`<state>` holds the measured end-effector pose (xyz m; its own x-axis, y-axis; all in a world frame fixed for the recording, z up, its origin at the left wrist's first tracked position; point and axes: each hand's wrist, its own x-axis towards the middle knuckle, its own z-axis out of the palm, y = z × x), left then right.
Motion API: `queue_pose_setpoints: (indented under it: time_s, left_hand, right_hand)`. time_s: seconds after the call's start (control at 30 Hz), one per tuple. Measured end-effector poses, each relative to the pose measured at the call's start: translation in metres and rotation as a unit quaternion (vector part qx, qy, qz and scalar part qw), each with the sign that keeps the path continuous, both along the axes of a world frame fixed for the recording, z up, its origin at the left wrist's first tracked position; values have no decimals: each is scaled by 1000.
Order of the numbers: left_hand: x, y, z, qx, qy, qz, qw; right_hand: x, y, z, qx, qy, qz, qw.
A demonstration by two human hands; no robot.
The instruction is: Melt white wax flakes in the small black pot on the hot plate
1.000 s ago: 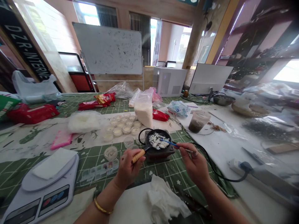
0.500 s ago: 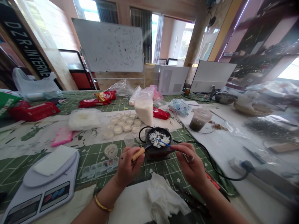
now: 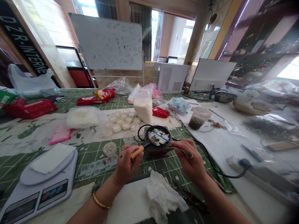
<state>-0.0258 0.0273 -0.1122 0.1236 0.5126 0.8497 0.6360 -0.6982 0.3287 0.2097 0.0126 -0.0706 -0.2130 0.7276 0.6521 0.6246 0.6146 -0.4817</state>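
Observation:
My left hand (image 3: 127, 161) is wrapped round the wooden handle (image 3: 137, 152) of a small black frying pan (image 3: 147, 134). The pan rests on a dark, compact hot plate (image 3: 157, 154). White flakes and lumps (image 3: 160, 141) lie in it, with some dark pan bottom showing at the left. Between the fingers of my right hand (image 3: 190, 160) is a thin blue stick (image 3: 163, 137), slanting left so that its tip is among the flakes. The stick's rear end is partly hidden by my fingers.
Behind the pan stand several small round cups (image 3: 121, 123) and a bag of pale granules (image 3: 143, 107). A kitchen scale (image 3: 67, 174) is at left, crumpled tissue (image 3: 161, 196) in front. A black cable (image 3: 210, 161) curves right to a power strip (image 3: 233, 161); a plastic cup (image 3: 199, 118) stands behind.
The blue stick has shifted a little within the pan, and the flakes lie differently, baring a dark patch at left. Both hands keep their holds. The whole view has moved slightly.

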Motion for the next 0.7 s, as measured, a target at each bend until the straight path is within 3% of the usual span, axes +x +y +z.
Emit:
queue_pose_setpoints:
  time_s: [0.1, 0.3, 0.5, 0.7]
  left_hand:
    - [0, 0, 0, -2, 1, 4, 1000]
    - [0, 0, 0, 2, 7, 2, 1000]
    - [0, -1, -1, -4, 7, 8, 1000]
    - [0, -1, 1, 2, 11, 9, 1000]
  right_hand:
    - [2, -2, 2, -15, -20, 11, 1000]
    - [11, -5, 6, 38, 13, -87, 995]
    - [7, -7, 4, -21, -33, 8, 999]
    - [8, -6, 4, -11, -3, -16, 1000]
